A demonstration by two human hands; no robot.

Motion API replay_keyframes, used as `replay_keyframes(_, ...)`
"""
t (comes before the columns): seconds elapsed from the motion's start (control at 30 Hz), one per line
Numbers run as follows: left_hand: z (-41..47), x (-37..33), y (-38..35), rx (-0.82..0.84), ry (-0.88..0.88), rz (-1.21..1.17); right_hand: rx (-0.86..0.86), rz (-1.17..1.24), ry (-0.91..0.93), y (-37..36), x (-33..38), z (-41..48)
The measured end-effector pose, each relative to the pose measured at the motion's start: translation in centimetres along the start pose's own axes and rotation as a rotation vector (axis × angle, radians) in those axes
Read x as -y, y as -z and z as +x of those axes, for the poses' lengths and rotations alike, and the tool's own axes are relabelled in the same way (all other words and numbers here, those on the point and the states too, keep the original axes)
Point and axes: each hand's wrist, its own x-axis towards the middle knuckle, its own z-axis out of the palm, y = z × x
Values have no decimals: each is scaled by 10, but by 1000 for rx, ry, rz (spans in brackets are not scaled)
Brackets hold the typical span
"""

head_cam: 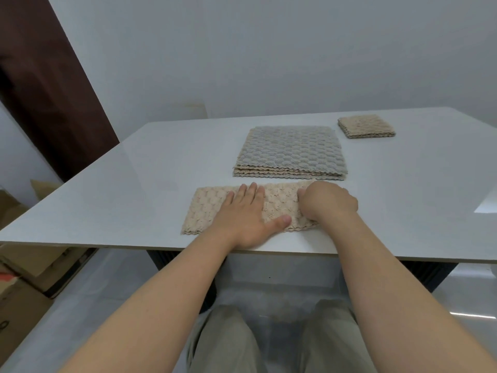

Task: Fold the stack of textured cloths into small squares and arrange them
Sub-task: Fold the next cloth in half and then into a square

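One beige cloth [215, 208], folded to a strip at the desk's [134, 170] near edge, is pinned by the flat left hand [246, 219] while its right end is gripped by the right hand [328, 201], so folding across into a square is judged next.

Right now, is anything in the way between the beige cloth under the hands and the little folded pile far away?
Nothing visible: bare white table separates the beige bumpy cloth from the small folded beige pile; the big unfolded stack sits leftward.

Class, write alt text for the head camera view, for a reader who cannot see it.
A left hand lies flat on a half-folded beige textured cloth while the right hand grips its right end, near a white table's front edge. Behind lie a stack of grey-and-beige unfolded cloths and a small folded beige square.
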Motion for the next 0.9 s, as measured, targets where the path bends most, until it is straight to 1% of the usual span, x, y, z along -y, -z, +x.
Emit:
replay_keyframes(0.1,-1,-2,2,44,10,7,-57,123,58,9,1,-7)
replay_keyframes(0.27,-2,-12,3,94,1,19,-149,198,195,33,6,-22)
replay_keyframes(0.43,-5,-36,3,146,-4,-26,-177,233,236,45,11,-25)
replay_keyframes(0.57,-7,-59,0,138,-21,-37,-177,214,298,49,10,-26)
replay_keyframes(0.77,-8,-70,-5,101,-62,-89,-153,227,277,53,2,-32)
replay_keyframes(0.83,-9,-64,4,134,-89,-140,-147,213,264,56,-4,-33)
replay_keyframes(0.9,-14,-57,20,194,-113,-246,-122,227,244,60,-10,-34)
